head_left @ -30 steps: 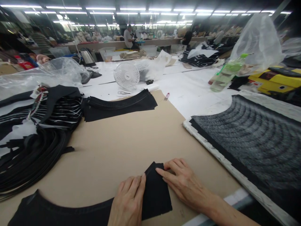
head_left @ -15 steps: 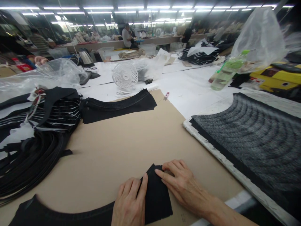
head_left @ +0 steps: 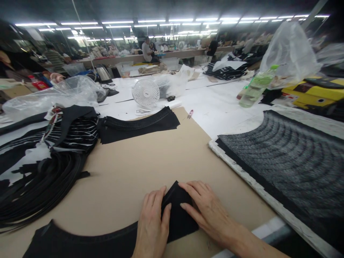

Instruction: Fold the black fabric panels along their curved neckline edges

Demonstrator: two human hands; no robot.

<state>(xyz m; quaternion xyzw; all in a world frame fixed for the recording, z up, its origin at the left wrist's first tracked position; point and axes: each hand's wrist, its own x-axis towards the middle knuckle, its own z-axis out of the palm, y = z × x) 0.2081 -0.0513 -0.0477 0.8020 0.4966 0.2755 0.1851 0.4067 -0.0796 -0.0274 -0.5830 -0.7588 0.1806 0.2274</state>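
Observation:
A curved black fabric piece [head_left: 88, 240] lies along the front of the brown board, its right end reaching up to a pointed corner. My left hand [head_left: 152, 222] rests over that end, with its fingers at the slanted upper edge and the thumb on top of the cloth. On the other side, my right hand [head_left: 208, 211] has its fingertips at the pointed corner and its thumb on the fabric. Both hands hold the edges of this end between thumb and fingers. The undersides of the fingers are hidden.
A stack of black curved pieces [head_left: 139, 123] lies on the board's [head_left: 139, 161] far edge. Bundled black strips [head_left: 40, 186] are at left, patterned dark fabric [head_left: 279, 154] at right. Thread snips [head_left: 190, 114], a white fan [head_left: 146, 93] and a bottle [head_left: 256, 87] stand or lie beyond.
My left thumb has spread away from its fingers onto the cloth. My right thumb has parted from its index finger. The fabric's near end has shifted slightly, and the view has tilted up.

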